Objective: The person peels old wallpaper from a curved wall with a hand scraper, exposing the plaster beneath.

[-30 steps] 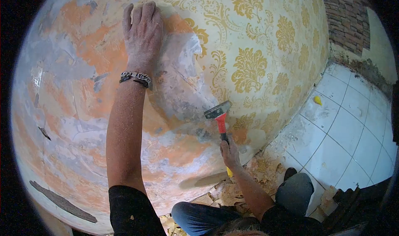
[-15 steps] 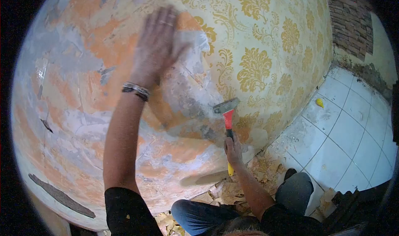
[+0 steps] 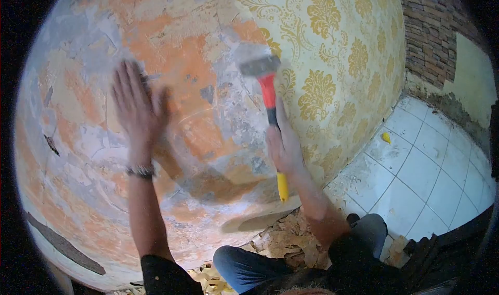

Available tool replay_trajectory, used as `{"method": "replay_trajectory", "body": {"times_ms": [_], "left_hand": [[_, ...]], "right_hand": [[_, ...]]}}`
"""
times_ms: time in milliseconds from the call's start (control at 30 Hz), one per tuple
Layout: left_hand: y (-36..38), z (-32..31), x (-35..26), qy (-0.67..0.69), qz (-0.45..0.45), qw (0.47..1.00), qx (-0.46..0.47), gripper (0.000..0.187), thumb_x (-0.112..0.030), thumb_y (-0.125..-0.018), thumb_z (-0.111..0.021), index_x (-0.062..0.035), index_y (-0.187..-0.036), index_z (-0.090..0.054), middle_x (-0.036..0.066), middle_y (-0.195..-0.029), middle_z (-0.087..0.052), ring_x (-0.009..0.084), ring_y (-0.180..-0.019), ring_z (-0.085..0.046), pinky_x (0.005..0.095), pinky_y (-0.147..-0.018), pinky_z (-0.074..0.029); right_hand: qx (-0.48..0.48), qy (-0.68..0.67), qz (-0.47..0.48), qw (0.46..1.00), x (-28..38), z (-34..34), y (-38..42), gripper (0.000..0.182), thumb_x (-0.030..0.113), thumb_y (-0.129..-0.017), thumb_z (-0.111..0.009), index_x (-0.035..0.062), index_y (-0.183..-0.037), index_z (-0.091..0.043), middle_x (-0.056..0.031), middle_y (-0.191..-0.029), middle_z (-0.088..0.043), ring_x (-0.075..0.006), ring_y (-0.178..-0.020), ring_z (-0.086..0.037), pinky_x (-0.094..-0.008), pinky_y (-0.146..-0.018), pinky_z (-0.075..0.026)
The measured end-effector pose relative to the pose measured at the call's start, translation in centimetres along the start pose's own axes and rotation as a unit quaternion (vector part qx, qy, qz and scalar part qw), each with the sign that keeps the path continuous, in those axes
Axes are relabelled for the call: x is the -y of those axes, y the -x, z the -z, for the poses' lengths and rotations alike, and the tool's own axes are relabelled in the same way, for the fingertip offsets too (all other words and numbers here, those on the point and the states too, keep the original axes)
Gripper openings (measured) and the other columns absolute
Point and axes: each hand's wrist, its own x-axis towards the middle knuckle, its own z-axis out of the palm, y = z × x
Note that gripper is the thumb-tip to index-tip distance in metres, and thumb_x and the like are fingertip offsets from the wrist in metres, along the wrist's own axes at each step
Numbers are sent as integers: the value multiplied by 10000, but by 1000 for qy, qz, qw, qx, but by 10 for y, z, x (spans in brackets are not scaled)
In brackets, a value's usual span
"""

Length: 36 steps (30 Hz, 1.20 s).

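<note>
My left hand (image 3: 136,105) lies with fingers stretched against the bare, patchy orange and grey wall (image 3: 192,61), or very near it; the exact contact is hard to tell. A bracelet circles that wrist. In my right hand (image 3: 286,149) is a scraper (image 3: 267,92) with a red, black and yellow handle, its wide metal blade pointing up. The blade is slightly blurred and is over the wall near the torn edge of the cream wallpaper (image 3: 318,95) with gold floral print. Whether the blade touches the surface cannot be made out.
Torn wallpaper scraps (image 3: 291,238) are heaped on the floor along the wall's foot, near my knees. White floor tiles (image 3: 405,165) spread to the right, with a small yellow piece (image 3: 386,137) on them. Brick-patterned covering (image 3: 429,40) is on the adjoining wall.
My left hand has moved left and down across the bare wall. My right hand has raised the scraper up and slightly left, toward the wallpaper's torn edge. The view has shifted a little.
</note>
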Motion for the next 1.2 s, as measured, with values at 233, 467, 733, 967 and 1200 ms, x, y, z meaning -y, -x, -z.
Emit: {"method": "replay_trajectory", "body": {"times_ms": [233, 467, 733, 967, 1200], "left_hand": [[137, 49, -157, 525, 65, 799, 285, 750, -344, -912, -569, 4, -1479, -223, 265, -1296, -475, 375, -1124, -525, 436, -946, -431], [142, 28, -175, 602, 374, 665, 237, 344, -250, -988, -462, 32, -1186, -476, 145, -755, -539, 224, -653, -544, 362, -603, -441], [138, 37, -160, 590, 357, 691, 218, 384, -281, -995, -441, 21, -1228, -481, 158, -769, -554, 245, -686, -570, 373, -621, -443], [161, 49, -194, 658, 375, 601, 256, 309, -262, -1011, -444, -36, -1221, -446, -2, -784, -505, 70, -600, -468, 226, -517, -396], [165, 27, -246, 736, 273, 542, 299, 412, -213, -1004, -451, 12, -1340, -370, 138, -1123, -566, 227, -1060, -551, 350, -945, -426]], "right_hand": [[-62, 94, 155, 982, 14, -45, -80, 662, 76, -935, -392, 66, -1525, -92, -199, -1182, -529, -151, -610, -532, -297, -580, -484], [-114, 196, 272, 935, 23, -56, -104, 671, 80, -917, -426, -39, -1489, -96, -315, -1502, -196, -434, -1309, -371, -472, -1106, -280], [-121, 200, 266, 935, 29, -66, -109, 681, 120, -917, -452, -94, -1461, -104, -347, -1485, -197, -473, -1403, -158, -466, -1158, -141], [-120, 216, 311, 918, 35, -46, -86, 675, 140, -932, -438, -45, -1484, -97, -322, -1339, -425, -411, -1241, -462, -460, -1045, -358], [41, 65, 28, 997, 27, -3, -73, 634, 216, -957, -429, 190, -1530, -158, -81, -757, -538, -174, -602, -504, -335, -607, -467]]}}
